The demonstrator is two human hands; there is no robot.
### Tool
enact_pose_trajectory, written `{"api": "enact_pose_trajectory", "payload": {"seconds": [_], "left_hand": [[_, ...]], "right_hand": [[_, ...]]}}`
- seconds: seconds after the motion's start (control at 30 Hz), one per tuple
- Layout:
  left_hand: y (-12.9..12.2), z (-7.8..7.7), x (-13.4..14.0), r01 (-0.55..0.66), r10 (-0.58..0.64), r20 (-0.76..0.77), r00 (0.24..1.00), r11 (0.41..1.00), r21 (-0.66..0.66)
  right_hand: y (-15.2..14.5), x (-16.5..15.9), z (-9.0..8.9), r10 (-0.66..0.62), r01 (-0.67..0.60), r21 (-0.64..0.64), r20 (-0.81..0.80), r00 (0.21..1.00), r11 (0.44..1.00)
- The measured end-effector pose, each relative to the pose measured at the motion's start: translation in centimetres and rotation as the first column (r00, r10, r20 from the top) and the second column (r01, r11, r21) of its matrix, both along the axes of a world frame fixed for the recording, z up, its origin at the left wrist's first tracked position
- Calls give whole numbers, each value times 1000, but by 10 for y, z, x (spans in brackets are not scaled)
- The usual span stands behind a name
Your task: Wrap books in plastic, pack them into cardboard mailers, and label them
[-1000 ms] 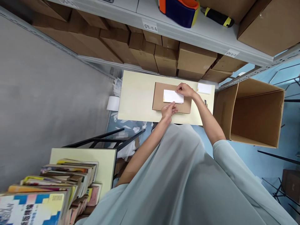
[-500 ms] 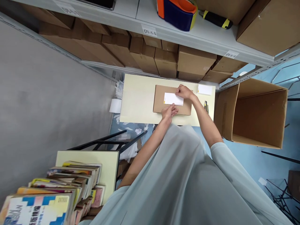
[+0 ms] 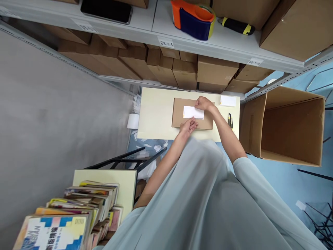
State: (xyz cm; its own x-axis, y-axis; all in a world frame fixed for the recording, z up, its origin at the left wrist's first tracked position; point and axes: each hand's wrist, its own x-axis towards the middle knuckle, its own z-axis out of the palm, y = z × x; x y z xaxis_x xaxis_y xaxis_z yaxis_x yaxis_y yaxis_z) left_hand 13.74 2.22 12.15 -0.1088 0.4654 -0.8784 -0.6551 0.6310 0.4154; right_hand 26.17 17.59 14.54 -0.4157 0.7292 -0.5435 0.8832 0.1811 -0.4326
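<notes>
A flat brown cardboard box (image 3: 177,117) lies on the pale table, and a white label (image 3: 191,111) with a small yellow mark at its left end is on its top. My right hand (image 3: 204,103) is closed in a pinch at the label's upper right edge. From below, my left hand (image 3: 188,125) meets the label's lower edge with thumb and forefinger together, its other fingers loosely bent. Whether the label is fully stuck down is too small to tell. At the table's right lie a stack of white labels (image 3: 228,101) and black-and-yellow cutters or pens (image 3: 230,121).
Above the table (image 3: 153,114) runs a grey shelf (image 3: 145,27) with a phone (image 3: 106,11), an orange-and-blue tape dispenser (image 3: 194,21) and a knife (image 3: 236,26). Brown boxes (image 3: 215,71) line the level below. A large open carton (image 3: 291,128) stands right; books (image 3: 78,208) sit lower left.
The view has shifted slightly, showing more of the phone on the shelf. Both hands remain at the label, with the right hand's fingers curled slightly more.
</notes>
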Motion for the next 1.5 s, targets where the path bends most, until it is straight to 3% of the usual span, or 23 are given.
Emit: {"api": "enact_pose_trajectory", "payload": {"seconds": [0.3,0.7,0.93,1.03,1.1,1.17,1.2,1.3,1.37,1.43,1.5], "left_hand": [[2,5,-2,58,-60,-43,997,997,-49],[1,5,3,145,-145,-170,975,989,-9],[-6,10,5,204,-194,-202,960,978,30],[-8,10,-4,254,-232,-237,943,965,66],[-6,9,-15,308,-241,-386,890,944,120],[0,9,-28,444,-235,-613,755,870,213],[4,9,-34,548,-230,-717,658,799,247],[14,6,-47,852,-244,-902,355,482,205],[16,0,-50,943,-272,-940,206,312,116],[14,-6,-50,969,-279,-953,121,239,53],[9,-12,-47,969,-265,-960,90,244,24]], "right_hand": [[-4,-9,10,-58,57,7,66,996,998],[-2,-20,0,-104,96,54,165,981,994],[-3,-21,7,-190,175,85,219,957,981],[-17,-9,13,-190,167,156,154,970,974],[-36,1,16,-133,118,225,52,990,967],[-61,8,16,-51,56,284,-25,998,957],[-75,10,14,-20,31,305,-40,999,952],[-113,15,3,49,-27,360,-51,997,933],[-133,21,-7,117,-86,390,-57,992,917],[-147,32,-17,180,-142,409,-56,982,901],[-154,49,-25,209,-171,414,-48,977,894]]}}
